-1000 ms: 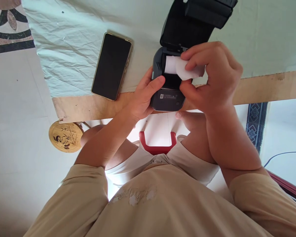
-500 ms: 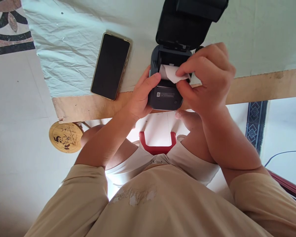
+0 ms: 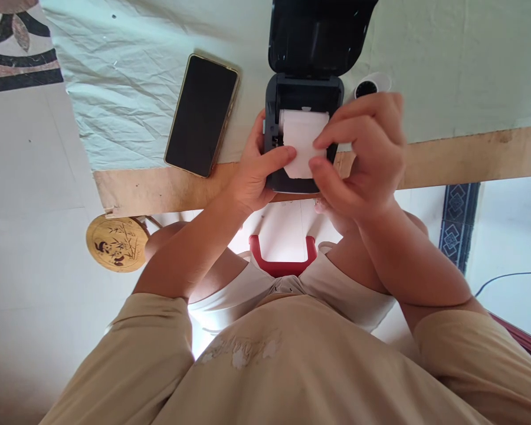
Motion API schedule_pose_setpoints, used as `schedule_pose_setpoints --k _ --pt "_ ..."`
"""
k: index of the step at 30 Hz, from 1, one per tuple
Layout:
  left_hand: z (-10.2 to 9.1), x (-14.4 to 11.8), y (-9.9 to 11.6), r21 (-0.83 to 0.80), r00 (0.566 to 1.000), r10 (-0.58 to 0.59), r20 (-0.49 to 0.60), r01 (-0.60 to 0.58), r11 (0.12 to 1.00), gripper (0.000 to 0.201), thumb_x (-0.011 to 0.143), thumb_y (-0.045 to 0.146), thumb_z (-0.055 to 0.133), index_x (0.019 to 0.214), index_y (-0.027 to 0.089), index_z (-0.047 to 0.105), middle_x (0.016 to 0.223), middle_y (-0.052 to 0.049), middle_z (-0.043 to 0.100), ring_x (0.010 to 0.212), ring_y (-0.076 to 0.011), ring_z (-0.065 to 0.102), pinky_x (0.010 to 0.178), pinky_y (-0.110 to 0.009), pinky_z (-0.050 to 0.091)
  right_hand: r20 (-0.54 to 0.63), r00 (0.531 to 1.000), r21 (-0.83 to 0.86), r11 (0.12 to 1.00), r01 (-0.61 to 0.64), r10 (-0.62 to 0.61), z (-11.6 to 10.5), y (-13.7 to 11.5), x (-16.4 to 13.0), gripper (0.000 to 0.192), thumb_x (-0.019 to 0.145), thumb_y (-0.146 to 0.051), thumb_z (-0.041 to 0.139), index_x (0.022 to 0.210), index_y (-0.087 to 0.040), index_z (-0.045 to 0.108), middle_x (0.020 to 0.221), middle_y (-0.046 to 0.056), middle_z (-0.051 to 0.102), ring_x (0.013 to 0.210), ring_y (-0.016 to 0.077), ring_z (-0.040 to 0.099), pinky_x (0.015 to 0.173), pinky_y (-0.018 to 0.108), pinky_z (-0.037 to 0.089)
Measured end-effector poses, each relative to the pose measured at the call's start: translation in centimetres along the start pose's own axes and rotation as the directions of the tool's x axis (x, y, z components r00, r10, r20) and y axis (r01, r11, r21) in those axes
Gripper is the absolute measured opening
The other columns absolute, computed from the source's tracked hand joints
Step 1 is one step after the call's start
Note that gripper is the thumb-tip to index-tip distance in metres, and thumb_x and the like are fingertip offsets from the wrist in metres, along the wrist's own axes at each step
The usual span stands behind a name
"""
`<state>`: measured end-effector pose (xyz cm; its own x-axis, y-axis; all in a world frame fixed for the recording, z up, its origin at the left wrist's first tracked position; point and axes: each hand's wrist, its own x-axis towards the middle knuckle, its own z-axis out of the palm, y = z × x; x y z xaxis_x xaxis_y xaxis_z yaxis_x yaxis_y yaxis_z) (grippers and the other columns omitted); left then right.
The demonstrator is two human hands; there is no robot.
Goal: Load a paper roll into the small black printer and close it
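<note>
A small dark label printer (image 3: 271, 94) is tilted up at the table's front edge, with its black lid (image 3: 316, 38) swung back. White paper (image 3: 304, 131) from the roll inside lies flat over the front of the body. My left hand (image 3: 261, 168) grips the printer's left side, its thumb pressed on the paper. Over the paper's right edge is my right hand (image 3: 367, 156), thumb and index fingertips a little apart. Whether those fingertips touch the paper I cannot tell. Behind this hand lies a white roll with a dark core (image 3: 366, 88), partly covered.
A dark-screened phone (image 3: 202, 115) lies on the pale green cloth (image 3: 446, 65), left of the printer. Bare wood (image 3: 460, 156) forms the table's front edge. Below are a round wooden stool (image 3: 117, 243) with a panda picture and a red stool edge (image 3: 283, 268) between my legs.
The paper, curled up and pinched by my right hand before, now lies flat toward the printer's front. My right fingers have parted and moved left. The printer and lid have shifted slightly left.
</note>
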<state>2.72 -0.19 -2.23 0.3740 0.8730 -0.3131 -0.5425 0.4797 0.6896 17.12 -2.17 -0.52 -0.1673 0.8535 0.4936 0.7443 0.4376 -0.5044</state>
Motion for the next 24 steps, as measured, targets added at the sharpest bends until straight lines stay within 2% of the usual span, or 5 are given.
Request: schedule_pose_setpoints --k 4,9,13,18,24 --pt "-0.35 0.16 -0.36 -0.002 0.999 0.045 -0.012 -0.045 0.999 0.048 0.065 0.010 0.057 0.109 0.026 0.045 0.085 0.003 0.060 0.083 -0.0148 0.063 0.073 -0.029 0.051 0.047 0.986 -0.013 0.987 -0.157 0.158 0.05 0.04 -0.06 0.022 0.077 -0.039 0.047 0.096 -0.028 0.049 0.102 0.005 0.044 0.101 0.0228 0.047 0.074 0.042 0.047" --pt "-0.52 0.14 -0.32 -0.078 0.996 0.078 0.043 -0.075 0.994 0.031 0.070 0.017 0.054 0.099 0.027 0.049 0.087 0.002 0.060 0.083 -0.0149 0.061 0.074 -0.030 0.051 0.152 0.979 0.087 0.985 -0.150 0.136 0.01 -0.30 -0.04 0.033 0.073 -0.035 0.053 0.105 -0.030 0.043 0.112 0.006 0.037 0.112 0.0239 0.040 0.079 0.042 0.047" --pt "-0.39 -0.09 -0.04 -0.015 1.000 0.009 -0.009 -0.009 1.000 0.043 0.069 0.016 0.056 0.109 0.028 0.046 0.090 0.002 0.060 0.090 -0.0176 0.061 0.077 -0.033 0.049 0.135 0.982 0.131 0.980 -0.152 0.134 -0.03 -0.20 -0.08 0.041 0.069 -0.033 0.054 0.107 -0.031 0.038 0.113 0.006 0.034 0.113 0.0239 0.038 0.075 0.040 0.049" --pt "-0.43 -0.09 -0.16 -0.056 0.996 0.062 0.071 -0.058 0.997 0.045 0.067 0.007 0.055 0.106 0.028 0.046 0.088 0.003 0.060 0.077 -0.0131 0.060 0.068 -0.028 0.050 0.120 0.973 0.170 0.962 -0.215 0.196 0.17 -0.06 -0.06 0.042 0.068 -0.031 0.051 0.107 -0.031 0.036 0.115 0.005 0.033 0.114 0.0229 0.038 0.069 0.035 0.051" --pt "-1.04 0.20 -0.47 -0.005 0.997 0.054 0.048 -0.054 0.999 0.042 0.068 0.016 0.059 0.106 0.030 0.047 0.088 0.003 0.061 0.082 -0.0145 0.061 0.068 -0.028 0.050 0.103 0.983 0.261 0.950 -0.172 0.150 0.33 0.59 -0.10 0.044 0.067 -0.037 0.054 0.108 -0.029 0.038 0.116 0.004 0.037 0.112 0.0222 0.041 0.070 0.034 0.050"
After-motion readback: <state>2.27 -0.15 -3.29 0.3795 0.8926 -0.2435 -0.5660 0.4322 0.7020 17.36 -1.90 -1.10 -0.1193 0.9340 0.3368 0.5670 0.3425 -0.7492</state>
